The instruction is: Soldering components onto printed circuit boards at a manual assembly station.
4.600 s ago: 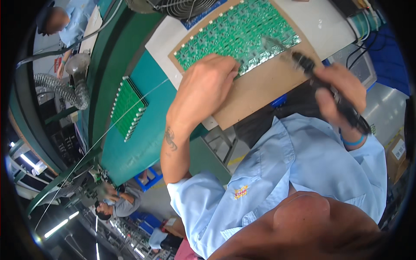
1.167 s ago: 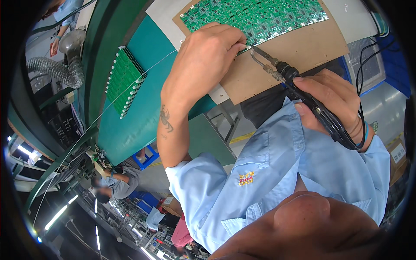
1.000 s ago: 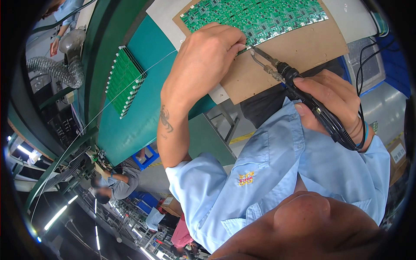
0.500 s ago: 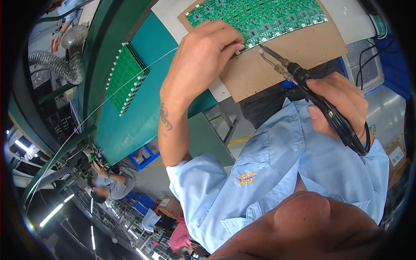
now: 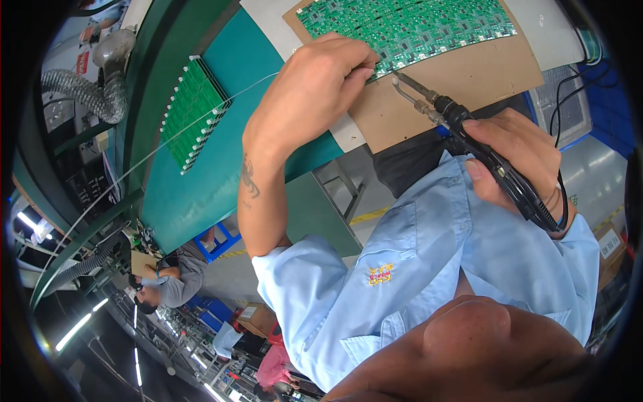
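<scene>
A green circuit board panel (image 5: pixel 429 30), covered in small parts, lies on a brown board (image 5: pixel 462 87). My left hand (image 5: pixel 321 80) is over the panel's near left edge, thumb and fingers pinched together. Whatever they hold is hidden. A thin pale wire (image 5: pixel 221 107) runs from the left and passes behind this hand. My right hand (image 5: pixel 516 157) grips a black soldering iron (image 5: pixel 492 154) with a slim metal tube beside its tip. The iron's tip is at the panel's near edge, just right of my left fingertips.
A stack of green circuit boards (image 5: pixel 194 110) with white parts along the edges sits on the teal mat (image 5: pixel 248 74) to the left. A metal duct hose (image 5: pixel 84 94) is at the far left. Black cables hang at the right. A person in grey (image 5: pixel 181 281) works in the background.
My left fingers and the iron tip have shifted slightly left along the panel's edge. The view has moved a little. The background person now shows a brown sheet at the hands.
</scene>
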Motion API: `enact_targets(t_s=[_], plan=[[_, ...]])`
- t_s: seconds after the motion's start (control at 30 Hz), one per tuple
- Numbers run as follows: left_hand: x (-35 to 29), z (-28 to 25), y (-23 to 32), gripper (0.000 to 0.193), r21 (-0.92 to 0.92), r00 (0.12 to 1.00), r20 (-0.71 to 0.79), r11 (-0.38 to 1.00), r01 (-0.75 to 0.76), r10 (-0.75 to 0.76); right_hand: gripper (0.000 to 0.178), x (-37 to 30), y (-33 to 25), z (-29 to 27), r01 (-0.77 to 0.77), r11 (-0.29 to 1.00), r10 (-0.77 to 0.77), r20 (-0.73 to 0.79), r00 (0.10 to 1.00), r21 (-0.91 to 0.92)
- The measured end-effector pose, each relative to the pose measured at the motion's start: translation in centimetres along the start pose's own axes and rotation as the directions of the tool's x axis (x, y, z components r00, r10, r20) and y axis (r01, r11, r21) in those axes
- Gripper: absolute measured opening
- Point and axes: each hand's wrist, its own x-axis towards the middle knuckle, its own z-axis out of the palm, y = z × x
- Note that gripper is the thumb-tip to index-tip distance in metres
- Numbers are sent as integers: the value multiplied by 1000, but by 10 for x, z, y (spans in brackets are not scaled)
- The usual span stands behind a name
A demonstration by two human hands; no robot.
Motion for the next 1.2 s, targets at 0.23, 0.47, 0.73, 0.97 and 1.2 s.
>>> enact_targets(t_s=[0.23, 0.47, 0.73, 0.97, 1.2], plan=[[2, 1, 1, 7, 16, 1000, 7, 999, 31, -31, 36, 2, 0, 7, -26, 1000, 26, -1, 1000, -5], [3, -1, 2, 7, 14, 1000, 0, 1000, 24, -24, 36, 2, 1, 10, -21, 1000, 21, 1, 1000, -3], [4, 1, -3, 16, 80, 1000, 25, 997, -17, 15, 36, 3, 3, 13, -21, 1000, 21, -2, 1000, -16], [6, 4, -2, 16, 133, 999, 37, 991, -22, 17, 36, 4, 3, 14, -23, 999, 22, -4, 1000, -30], [5, 8, -3, 15, 154, 998, 7, 986, -55, 55, 36, 4, 0, 13, -19, 999, 20, 10, 1000, -44]])
